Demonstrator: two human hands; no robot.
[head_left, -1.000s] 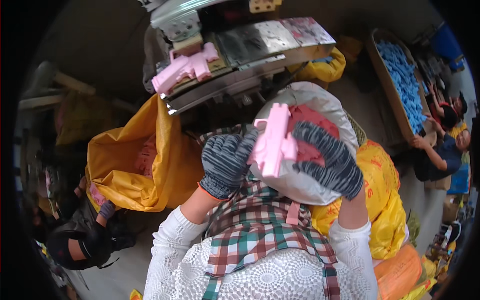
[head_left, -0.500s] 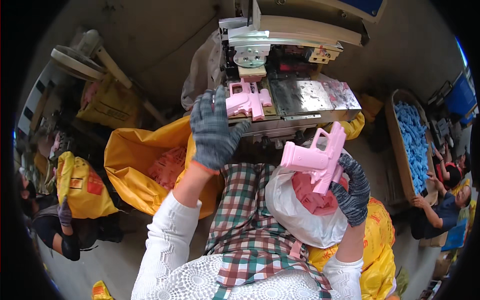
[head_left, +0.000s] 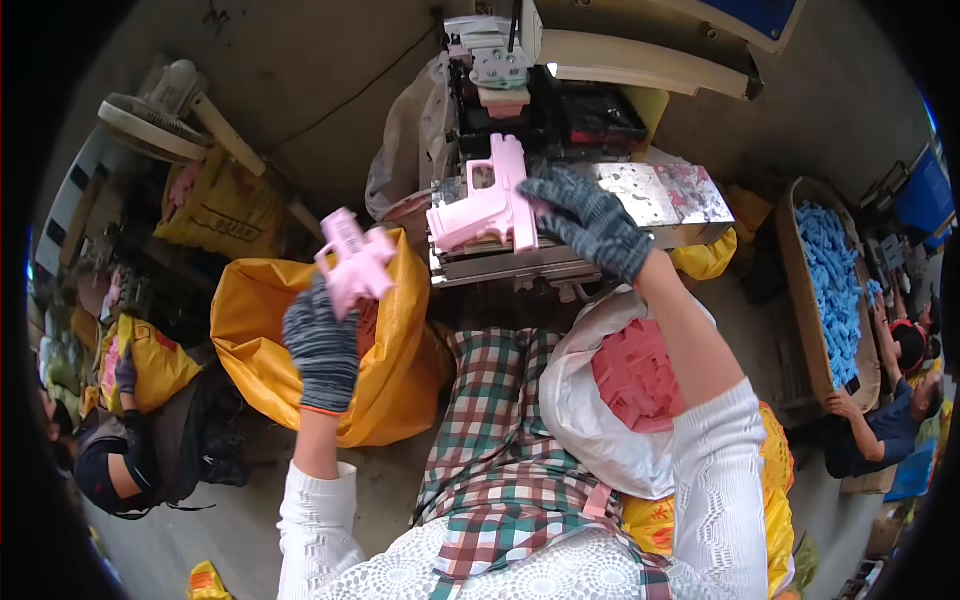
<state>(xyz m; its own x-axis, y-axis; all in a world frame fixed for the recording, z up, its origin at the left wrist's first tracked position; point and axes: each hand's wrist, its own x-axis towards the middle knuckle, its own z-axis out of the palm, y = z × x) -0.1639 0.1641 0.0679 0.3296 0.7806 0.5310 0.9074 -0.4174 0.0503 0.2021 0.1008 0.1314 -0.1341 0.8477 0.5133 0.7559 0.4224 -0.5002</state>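
Observation:
In grey gloves, both my hands are at work. My left hand (head_left: 322, 345) grips a pink toy pistol (head_left: 357, 262) with dark print on its side, raised over the open yellow sack (head_left: 250, 310) on my left. My right hand (head_left: 592, 222) holds the edge of a second pink toy pistol (head_left: 515, 200) between its fingers, at the front bed of the printing machine. Behind that pistol, the machine's pink print pad (head_left: 503, 101) hangs raised. On my right a white sack (head_left: 572, 420) stands open, filled with pink toy parts (head_left: 640, 375).
A metal plate (head_left: 640, 190) lies on the machine's right side. A fan (head_left: 150, 128) stands at the far left. At right, a long basket (head_left: 795, 270) holds blue toy pieces (head_left: 830, 280); people (head_left: 890, 425) work beside it. Another person (head_left: 115, 450) is at left.
My left hand has taken the printed toy pistol off the machine and moved it left over the yellow sack. My right hand has brought the other pistol up from the white sack onto the machine.

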